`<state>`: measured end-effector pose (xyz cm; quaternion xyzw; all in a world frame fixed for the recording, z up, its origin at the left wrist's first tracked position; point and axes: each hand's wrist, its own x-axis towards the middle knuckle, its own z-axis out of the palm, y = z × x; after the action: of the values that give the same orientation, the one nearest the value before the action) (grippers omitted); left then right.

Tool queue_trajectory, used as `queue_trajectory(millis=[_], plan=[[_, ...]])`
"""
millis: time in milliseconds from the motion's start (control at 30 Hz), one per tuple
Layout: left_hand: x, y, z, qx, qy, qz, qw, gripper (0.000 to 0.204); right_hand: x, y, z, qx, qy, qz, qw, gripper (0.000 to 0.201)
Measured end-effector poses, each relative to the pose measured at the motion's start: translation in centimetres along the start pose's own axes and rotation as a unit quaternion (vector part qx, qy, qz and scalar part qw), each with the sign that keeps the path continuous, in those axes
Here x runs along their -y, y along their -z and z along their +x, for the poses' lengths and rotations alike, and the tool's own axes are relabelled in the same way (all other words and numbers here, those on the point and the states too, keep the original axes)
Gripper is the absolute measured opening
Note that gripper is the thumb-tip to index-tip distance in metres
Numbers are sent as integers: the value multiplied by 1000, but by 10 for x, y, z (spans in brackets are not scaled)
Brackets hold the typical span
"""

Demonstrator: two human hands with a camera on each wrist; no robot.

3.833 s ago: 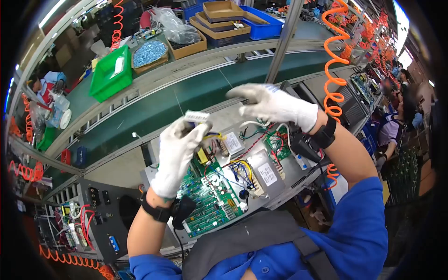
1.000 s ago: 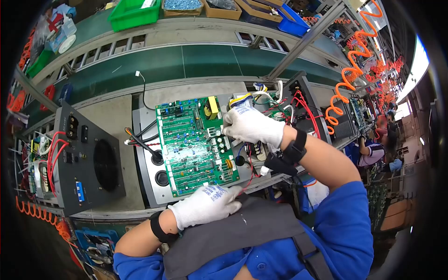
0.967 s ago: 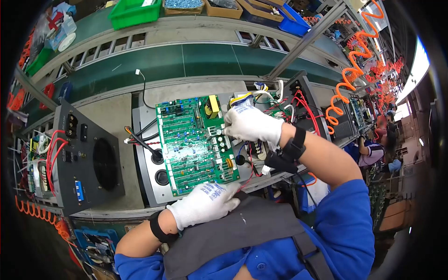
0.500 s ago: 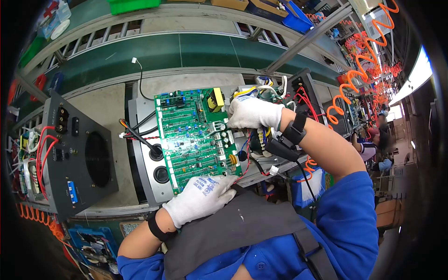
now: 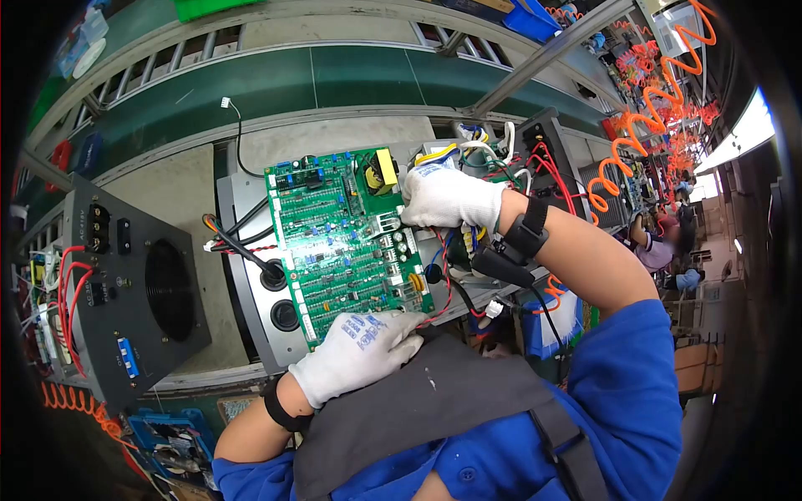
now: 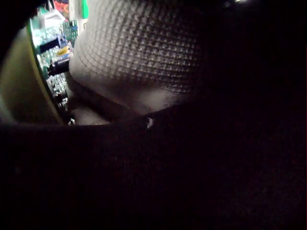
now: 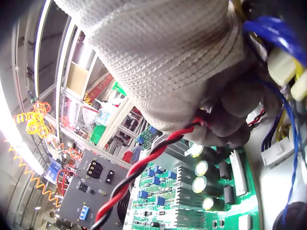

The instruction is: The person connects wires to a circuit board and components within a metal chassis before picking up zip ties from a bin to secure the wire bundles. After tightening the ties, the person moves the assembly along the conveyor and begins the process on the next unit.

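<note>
A twisted wire (image 7: 135, 170) is pinched by the right hand (image 5: 453, 197) beside the board (image 5: 330, 238); the left hand's (image 5: 355, 354) grip cannot be told.

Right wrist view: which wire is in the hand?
The twisted red-and-black wire: it runs into the fingers of the right hand, while the plain blue wires pass outside.

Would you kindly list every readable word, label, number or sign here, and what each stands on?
"AC415V": on the dark grey panel, beside its black terminals.
Other lettering on that panel: too small to read surely.
Blue print on the gloved left hand and right hand: too blurred.
Markings on the green circuit board: too small.
</note>
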<state>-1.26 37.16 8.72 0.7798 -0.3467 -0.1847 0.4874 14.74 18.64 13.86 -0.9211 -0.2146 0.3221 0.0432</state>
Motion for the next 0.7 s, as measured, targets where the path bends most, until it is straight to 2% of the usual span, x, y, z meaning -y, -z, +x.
queue_trajectory(millis=[33, 67, 133, 167, 233, 300, 333, 367, 433, 500, 533, 567, 600, 633, 667, 700], plan=[[-4, 4, 1, 35, 38, -6, 999, 35, 0, -3, -1, 5, -23, 11, 1000, 29], [-7, 7, 3, 70, 73, -8, 995, 35, -2, -7, -1, -26, 6, -8, 1000, 28], [-8, 8, 5, 61, 63, -8, 996, 34, -12, -19, 3, -94, 38, -28, 994, 27], [-9, 7, 5, 51, 59, -16, 997, 34, -12, -15, 2, -85, 70, -63, 992, 28], [-9, 2, 4, 44, 54, -17, 997, 33, -9, -3, -8, -19, 47, 1, 999, 29], [-14, 3, 2, 40, 72, -12, 997, 33, -4, 10, -26, -85, 39, 48, 994, 33], [-15, 3, 0, 32, 64, -14, 997, 32, -1, 18, -42, -183, 38, -29, 982, 39], [-17, 2, -3, 27, 59, -17, 998, 31, -1, 23, -57, -207, 20, -92, 974, 47], [-28, 9, -4, 32, 89, -36, 995, 30, 15, 29, -82, -118, -10, -155, 981, 47], [-35, 14, -6, 47, 115, -48, 991, 30, 7, 8, -69, -32, -31, -197, 979, 41], [-37, 16, -9, 13, 154, -121, 981, 29, -1, -7, -59, -87, -8, -191, 978, 37], [-38, 17, -12, -23, 191, -194, 962, 29, 2, -16, -58, -224, 43, -128, 965, 37], [-34, 14, -16, -92, 142, -266, 949, 30, 1, -18, -58, -242, 22, -75, 967, 38], [-38, 15, -19, -146, 175, -371, 901, 30, 1, -20, -59, -258, 0, -20, 966, 38], [-44, 19, -23, -182, 190, -366, 893, 31, 5, -22, -69, -260, -1, -13, 965, 38], [-46, 24, -27, -220, 203, -362, 883, 31, 8, -26, -80, -274, -25, 135, 952, 37]])
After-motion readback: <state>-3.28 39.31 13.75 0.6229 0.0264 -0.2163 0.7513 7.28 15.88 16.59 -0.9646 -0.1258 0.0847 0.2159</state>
